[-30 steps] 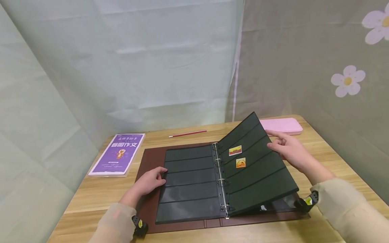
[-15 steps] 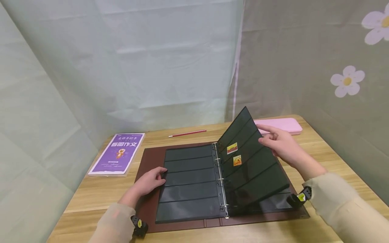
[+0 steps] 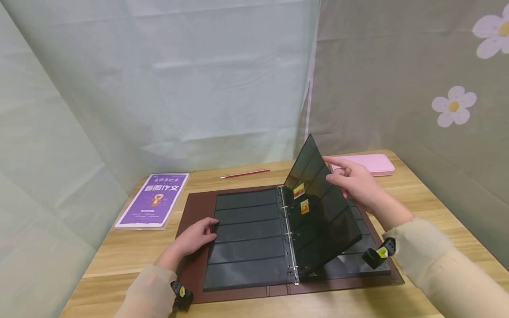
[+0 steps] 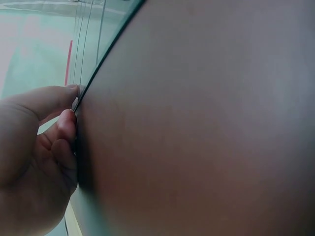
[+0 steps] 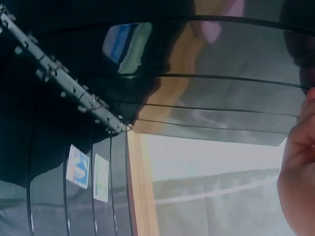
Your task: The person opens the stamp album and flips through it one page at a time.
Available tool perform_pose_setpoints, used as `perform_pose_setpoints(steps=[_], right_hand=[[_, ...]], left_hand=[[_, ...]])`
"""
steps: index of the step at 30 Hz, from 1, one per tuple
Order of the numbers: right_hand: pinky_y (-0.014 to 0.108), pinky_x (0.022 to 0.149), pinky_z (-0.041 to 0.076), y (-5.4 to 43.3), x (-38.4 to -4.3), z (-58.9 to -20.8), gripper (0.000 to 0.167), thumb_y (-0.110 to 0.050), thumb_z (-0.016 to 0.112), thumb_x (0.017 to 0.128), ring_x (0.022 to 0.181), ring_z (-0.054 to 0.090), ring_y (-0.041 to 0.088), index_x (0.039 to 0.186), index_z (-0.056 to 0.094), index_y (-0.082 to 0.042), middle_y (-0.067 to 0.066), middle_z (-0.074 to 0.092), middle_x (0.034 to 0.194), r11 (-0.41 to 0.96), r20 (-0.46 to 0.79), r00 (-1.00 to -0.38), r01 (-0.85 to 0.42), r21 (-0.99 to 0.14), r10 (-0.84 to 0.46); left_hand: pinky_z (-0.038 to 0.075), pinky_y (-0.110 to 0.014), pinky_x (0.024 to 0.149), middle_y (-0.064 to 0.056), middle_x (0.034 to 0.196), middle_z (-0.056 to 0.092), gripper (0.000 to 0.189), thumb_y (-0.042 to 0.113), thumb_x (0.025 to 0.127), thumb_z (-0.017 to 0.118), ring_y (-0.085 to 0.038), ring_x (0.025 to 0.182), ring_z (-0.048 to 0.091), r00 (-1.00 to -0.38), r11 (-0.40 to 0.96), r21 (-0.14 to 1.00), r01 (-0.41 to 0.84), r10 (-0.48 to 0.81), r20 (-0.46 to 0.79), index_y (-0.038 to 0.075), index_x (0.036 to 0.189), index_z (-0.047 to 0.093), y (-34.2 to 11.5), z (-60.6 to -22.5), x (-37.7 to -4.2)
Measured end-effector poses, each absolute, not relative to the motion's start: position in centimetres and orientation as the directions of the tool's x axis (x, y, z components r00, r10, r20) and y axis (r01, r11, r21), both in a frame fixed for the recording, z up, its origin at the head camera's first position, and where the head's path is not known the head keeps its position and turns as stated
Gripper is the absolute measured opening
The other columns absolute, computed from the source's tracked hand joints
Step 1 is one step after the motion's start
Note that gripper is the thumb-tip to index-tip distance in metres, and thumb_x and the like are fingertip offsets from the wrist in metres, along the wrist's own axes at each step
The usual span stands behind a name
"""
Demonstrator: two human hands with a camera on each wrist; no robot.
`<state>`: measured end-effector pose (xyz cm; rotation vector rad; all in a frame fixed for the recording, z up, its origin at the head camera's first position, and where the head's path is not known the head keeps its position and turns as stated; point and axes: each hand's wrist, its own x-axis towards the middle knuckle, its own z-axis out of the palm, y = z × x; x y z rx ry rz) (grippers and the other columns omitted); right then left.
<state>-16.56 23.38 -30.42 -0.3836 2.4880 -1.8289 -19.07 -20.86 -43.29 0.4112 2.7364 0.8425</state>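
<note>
A stamp album with a brown cover lies spread on the table. My right hand pinches the outer edge of a raised black album page, its index finger stretched along the edge. This page stands steeply tilted at the rings and carries two small stamps in red and yellow. My left hand rests at the outer edge of the flat left page; its fingertips touch that edge in the left wrist view. Two pale stamps show low in the right wrist view.
A purple booklet lies at the table's left. Behind the album are a red pencil and a pink case, partly hidden by the right hand. Metal rings run down the album's middle. Curtains stand close behind the table.
My right hand has moved left, swinging the page from a low slant to a steeper stand and uncovering more of the page beneath. The left hand has stayed put.
</note>
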Motion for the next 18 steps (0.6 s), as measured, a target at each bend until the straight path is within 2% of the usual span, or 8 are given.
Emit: perform_pose_setpoints(steps=[10, 18], right_hand=[[0.024, 0.035, 0.03, 21.4, -16.8, -29.5, 0.054, -0.012, 0.06, 0.091, 0.038, 0.04, 0.011, 0.14, 0.041, -0.004, -0.002, 0.046, 0.053, 0.256, 0.163, -0.958, -0.223, -0.941, -0.234], [0.024, 0.034, 0.03, 20.6, -16.7, -29.0, 0.055, -0.014, 0.06, 0.091, 0.038, 0.039, 0.01, 0.142, 0.041, -0.011, -0.001, 0.045, 0.055, 0.259, 0.11, -0.97, -0.166, -0.951, -0.217]], left_hand=[[0.036, -0.03, 0.057, -0.002, 0.072, 0.047, 0.04, 0.01, 0.087, 0.065, -0.015, 0.063, 0.045, -0.931, 0.798, 0.572, 0.189, 0.331, -0.154, 0.003, 0.125, 0.054, -20.8, -43.1, -19.0], [0.036, -0.03, 0.056, -0.002, 0.072, 0.047, 0.04, 0.009, 0.087, 0.065, -0.015, 0.063, 0.045, -0.93, 0.796, 0.572, 0.198, 0.337, -0.146, 0.002, 0.125, 0.055, -20.7, -43.1, -18.9]])
